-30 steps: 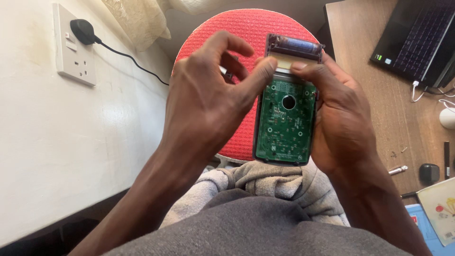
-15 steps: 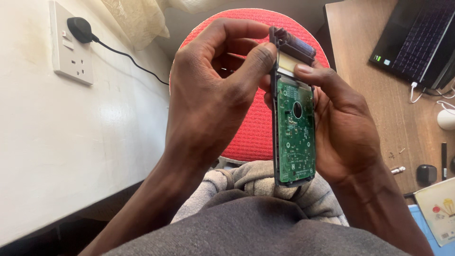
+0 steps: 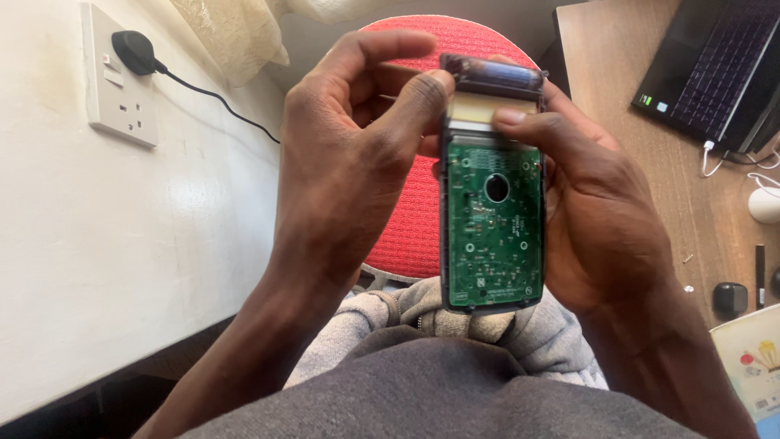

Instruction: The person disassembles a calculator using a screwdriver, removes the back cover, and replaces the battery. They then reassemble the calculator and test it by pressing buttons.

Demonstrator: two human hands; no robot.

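- Hands of one person fill the middle of the head view, both raised above the lap and a red round stool (image 3: 410,219)
- Right hand (image 3: 601,211) is curled around a small opened device (image 3: 491,187), palm cupping its right edge and back, thumb laid flat across the pale ribbon strip just below the top
- Left hand (image 3: 349,162) is partly open: the thumb tip presses the device's upper left corner, next to the ribbon, while the other fingers arch loosely above without touching it
- Green circuit board (image 3: 494,232) faces up toward the camera, set in a dark frame, with a round dark hole near its upper middle
- Long axis of the device runs up and down in the picture; the narrow dark display bar (image 3: 491,77) sits at the far end, away from the body, and the bottom end points toward the lap
- Device is held upright in the air, touching only the hands, above the grey hooded top (image 3: 455,325)
- White wall socket (image 3: 122,77) with a black plug is at upper left
- Wooden desk (image 3: 642,154) at right carries a black laptop (image 3: 715,65)
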